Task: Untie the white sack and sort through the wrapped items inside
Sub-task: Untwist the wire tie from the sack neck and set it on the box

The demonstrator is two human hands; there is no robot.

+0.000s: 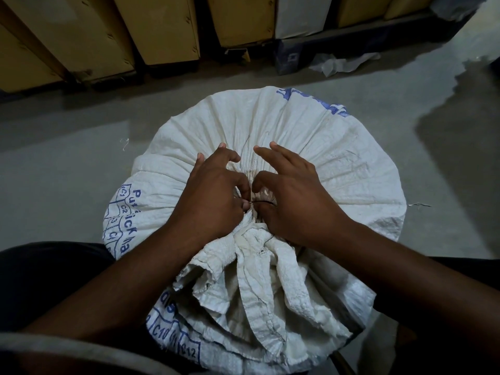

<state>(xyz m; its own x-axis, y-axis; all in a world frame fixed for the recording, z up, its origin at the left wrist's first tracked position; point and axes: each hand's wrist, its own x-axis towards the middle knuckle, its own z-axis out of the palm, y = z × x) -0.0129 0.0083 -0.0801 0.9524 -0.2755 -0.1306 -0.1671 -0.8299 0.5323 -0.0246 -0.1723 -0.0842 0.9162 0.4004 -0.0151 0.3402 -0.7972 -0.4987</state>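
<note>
A full white woven sack (311,147) with blue print stands on the floor right below me. Its neck is gathered and tied at the centre, and the loose crumpled mouth (243,280) flops toward me. My left hand (213,196) and my right hand (295,196) meet at the gathered neck. A thin dark tie (263,202) runs between them. My left thumb and finger pinch one end of it. My right thumb and forefinger curl in at the other end, with the remaining fingers spread over the sack. The contents are hidden.
Tan cardboard boxes (162,31) stand in a row along the back. A crumpled clear plastic sheet (341,63) lies on the grey concrete floor (67,163) at the back right. My dark-clothed legs flank the sack.
</note>
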